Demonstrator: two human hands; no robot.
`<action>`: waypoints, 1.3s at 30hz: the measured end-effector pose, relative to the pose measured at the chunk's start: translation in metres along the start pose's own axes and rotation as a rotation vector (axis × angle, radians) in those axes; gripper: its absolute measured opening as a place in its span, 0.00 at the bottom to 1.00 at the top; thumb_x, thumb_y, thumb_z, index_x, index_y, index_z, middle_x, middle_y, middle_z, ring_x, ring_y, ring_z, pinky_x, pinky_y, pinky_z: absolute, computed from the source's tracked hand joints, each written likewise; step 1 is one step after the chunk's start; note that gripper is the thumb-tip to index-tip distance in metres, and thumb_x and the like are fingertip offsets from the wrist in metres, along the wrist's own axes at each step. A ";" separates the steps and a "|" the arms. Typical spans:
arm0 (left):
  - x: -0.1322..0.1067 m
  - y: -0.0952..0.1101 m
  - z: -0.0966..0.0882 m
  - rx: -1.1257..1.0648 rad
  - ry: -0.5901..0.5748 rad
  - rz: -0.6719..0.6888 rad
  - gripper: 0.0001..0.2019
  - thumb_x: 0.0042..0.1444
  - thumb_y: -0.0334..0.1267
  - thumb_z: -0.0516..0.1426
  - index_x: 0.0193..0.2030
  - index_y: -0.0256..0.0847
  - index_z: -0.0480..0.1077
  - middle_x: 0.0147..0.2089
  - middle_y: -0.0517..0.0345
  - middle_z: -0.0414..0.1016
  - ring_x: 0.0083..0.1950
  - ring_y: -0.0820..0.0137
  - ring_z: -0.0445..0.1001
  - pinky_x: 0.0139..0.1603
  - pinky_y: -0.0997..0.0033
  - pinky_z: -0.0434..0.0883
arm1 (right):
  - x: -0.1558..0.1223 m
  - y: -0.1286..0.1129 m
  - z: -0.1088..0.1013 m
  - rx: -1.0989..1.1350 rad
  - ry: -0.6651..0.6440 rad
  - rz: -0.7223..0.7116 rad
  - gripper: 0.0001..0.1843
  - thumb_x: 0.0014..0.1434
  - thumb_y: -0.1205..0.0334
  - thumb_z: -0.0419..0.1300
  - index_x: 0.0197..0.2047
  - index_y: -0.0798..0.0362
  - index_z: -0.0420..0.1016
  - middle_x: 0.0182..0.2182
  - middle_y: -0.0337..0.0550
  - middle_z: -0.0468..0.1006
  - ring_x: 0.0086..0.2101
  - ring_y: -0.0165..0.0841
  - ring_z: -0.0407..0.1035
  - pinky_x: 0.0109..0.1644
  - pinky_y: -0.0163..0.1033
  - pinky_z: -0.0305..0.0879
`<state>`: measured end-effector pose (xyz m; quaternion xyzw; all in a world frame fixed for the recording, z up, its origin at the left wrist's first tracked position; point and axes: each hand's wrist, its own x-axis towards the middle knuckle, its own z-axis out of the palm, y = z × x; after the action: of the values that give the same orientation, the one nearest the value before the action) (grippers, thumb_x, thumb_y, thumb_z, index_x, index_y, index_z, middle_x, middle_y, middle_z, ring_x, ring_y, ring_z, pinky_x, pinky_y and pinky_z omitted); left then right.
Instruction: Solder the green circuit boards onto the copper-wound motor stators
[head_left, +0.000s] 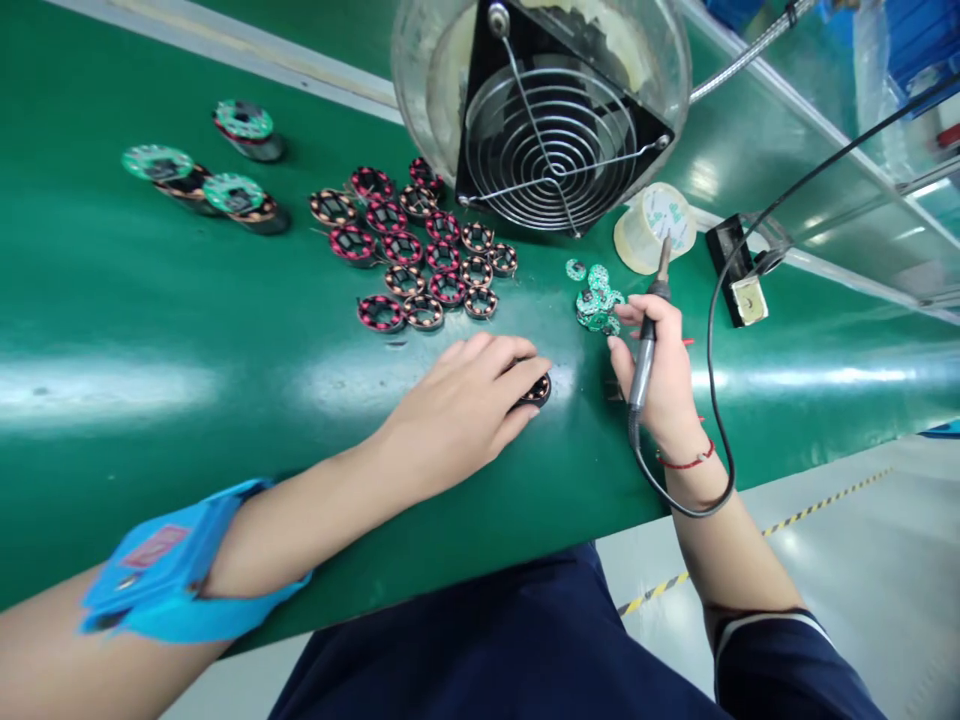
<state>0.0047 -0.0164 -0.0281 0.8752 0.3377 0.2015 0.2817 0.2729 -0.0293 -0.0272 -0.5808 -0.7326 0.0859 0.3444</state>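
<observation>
My left hand (480, 400) is closed round a small motor stator (537, 390), a dark ring with copper windings, down on the green table; the fingers hide part of it. A soldering iron (646, 345) sits in my right hand (664, 350), between thumb and fingers, its tip pointing up and away from me. The fingertips of that hand are beside a small pile of round green circuit boards (596, 300). Left of the pile, several loose stators (401, 250) with red or copper windings lie grouped on the table.
A fan with a wire guard (551, 165) stands at the back. Beside it are a roll of clear tape (652, 230) and a black soldering stand with a sponge (739, 275). Stators stacked with green boards (244, 125) stand at the far left. The iron's cable (716, 380) loops past my right wrist.
</observation>
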 end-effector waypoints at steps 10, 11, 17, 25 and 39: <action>0.003 0.002 0.003 -0.005 0.020 -0.040 0.14 0.73 0.39 0.53 0.53 0.38 0.79 0.55 0.39 0.82 0.53 0.47 0.77 0.56 0.45 0.74 | 0.010 0.007 0.019 -0.116 0.000 -0.004 0.23 0.66 0.67 0.62 0.63 0.46 0.69 0.42 0.41 0.79 0.42 0.43 0.75 0.53 0.54 0.77; 0.002 0.003 0.001 -0.043 0.039 -0.047 0.13 0.72 0.39 0.54 0.54 0.39 0.78 0.56 0.39 0.82 0.55 0.47 0.77 0.58 0.45 0.74 | 0.009 0.003 0.017 -0.082 0.009 -0.024 0.23 0.67 0.67 0.61 0.63 0.45 0.69 0.41 0.40 0.79 0.40 0.41 0.75 0.52 0.52 0.77; -0.004 0.013 -0.021 -0.267 0.213 -0.107 0.12 0.74 0.43 0.54 0.45 0.41 0.78 0.46 0.50 0.79 0.49 0.58 0.77 0.54 0.56 0.73 | -0.003 -0.055 0.013 0.131 0.116 -0.279 0.29 0.70 0.72 0.60 0.69 0.40 0.65 0.41 0.37 0.80 0.38 0.36 0.77 0.44 0.43 0.77; -0.002 0.019 -0.036 -0.617 0.217 -0.407 0.13 0.65 0.46 0.57 0.32 0.44 0.75 0.39 0.57 0.75 0.43 0.64 0.74 0.48 0.61 0.71 | -0.004 -0.094 0.030 0.149 0.133 -0.326 0.22 0.74 0.70 0.57 0.66 0.41 0.65 0.37 0.37 0.82 0.33 0.36 0.76 0.35 0.42 0.76; -0.002 0.009 -0.040 -0.679 0.130 -0.418 0.15 0.64 0.49 0.58 0.31 0.43 0.76 0.37 0.58 0.78 0.41 0.65 0.76 0.46 0.64 0.73 | -0.005 -0.096 0.024 0.345 0.010 -0.269 0.29 0.75 0.66 0.60 0.74 0.43 0.60 0.56 0.47 0.86 0.50 0.39 0.84 0.54 0.48 0.86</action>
<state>-0.0146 -0.0092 0.0079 0.6304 0.4399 0.2948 0.5676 0.1827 -0.0572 0.0034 -0.4107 -0.7763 0.1604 0.4506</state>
